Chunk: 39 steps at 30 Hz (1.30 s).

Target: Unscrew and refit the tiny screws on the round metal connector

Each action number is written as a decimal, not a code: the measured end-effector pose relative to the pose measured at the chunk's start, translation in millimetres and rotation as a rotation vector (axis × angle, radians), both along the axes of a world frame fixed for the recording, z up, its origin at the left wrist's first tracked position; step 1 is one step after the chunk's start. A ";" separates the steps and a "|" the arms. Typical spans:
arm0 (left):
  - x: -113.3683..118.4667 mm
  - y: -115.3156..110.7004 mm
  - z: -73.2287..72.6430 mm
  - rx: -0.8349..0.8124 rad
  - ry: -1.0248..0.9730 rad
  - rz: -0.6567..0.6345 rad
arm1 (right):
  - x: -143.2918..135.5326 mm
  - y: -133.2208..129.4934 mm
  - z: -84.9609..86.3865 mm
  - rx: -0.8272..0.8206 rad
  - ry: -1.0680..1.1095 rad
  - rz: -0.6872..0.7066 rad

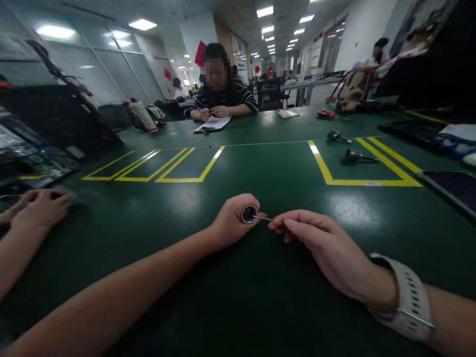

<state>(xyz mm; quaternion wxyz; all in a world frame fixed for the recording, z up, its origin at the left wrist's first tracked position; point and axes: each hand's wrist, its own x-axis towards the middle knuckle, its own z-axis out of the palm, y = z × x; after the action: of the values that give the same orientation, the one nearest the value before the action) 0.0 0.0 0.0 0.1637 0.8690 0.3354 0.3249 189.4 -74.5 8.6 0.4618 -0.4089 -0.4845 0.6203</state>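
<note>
Above the green table (178, 213), my left hand (232, 223) is wrapped round a metal cylindrical part (249, 214), its round open end facing me. A thin metal rod (264, 218) reaches from that opening to the fingertips of my right hand (308, 230), which pinch its outer end. How deep the rod sits inside the cylinder is hidden. My right wrist wears a light watch strap (407, 297).
Two metal parts (357, 156) (337, 136) lie near the right yellow-taped frame (372, 183). Behind them is a red screwdriver (326, 114). A person (219, 96) sits opposite with a clipboard (211, 125). Another person's hands (40, 210) are at the left edge. A dark tray (451, 191) lies right.
</note>
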 end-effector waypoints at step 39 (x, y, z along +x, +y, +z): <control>-1.3 1.5 -2.3 0.021 0.090 0.176 | -0.7 2.1 5.7 -0.059 0.126 -0.037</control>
<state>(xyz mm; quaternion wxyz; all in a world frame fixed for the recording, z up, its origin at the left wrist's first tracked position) -1.3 1.5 -2.3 0.1100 0.8516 0.4139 0.3022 188.7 -72.4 14.2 0.4906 -0.3915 -0.4283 0.6501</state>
